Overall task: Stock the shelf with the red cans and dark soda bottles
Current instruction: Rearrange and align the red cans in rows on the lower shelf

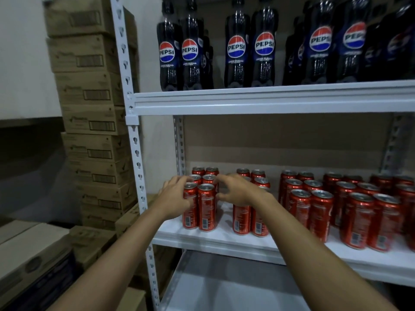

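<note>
Right, both hands are at the leftmost block of red cans [203, 205] on the middle shelf board [224, 237] of the white metal rack [134, 140]. Left hand [176, 198] sits against the outer side of the front-left can, fingers curled over its top edge, looks like it's gripping that can. Right hand [237, 190] is on the other side of the same block, fingers spread and loosely bent, tips near the front-right can's rim; can't tell if they touch it, nothing visibly held. That block is two cans wide and three deep, all upright, labels and barcodes facing out. Next block of cans [250, 217] stands just right of it, partly behind the right wrist, with a gap between the two. Further right more can blocks [314, 212] run to the frame edge, same two-wide pattern, all upright. Upper shelf [269, 97] carries Pepsi bottles [249, 48], dark, upright, in pairs with gaps between, more rows behind. Bottom shelf board [213, 286] shows bare white. Left of the rack, a tall stack of cardboard cartons [94, 113] against the wall, more cartons [33, 254] lower at near left. Image is motion-blurred toward the right edge.
</note>
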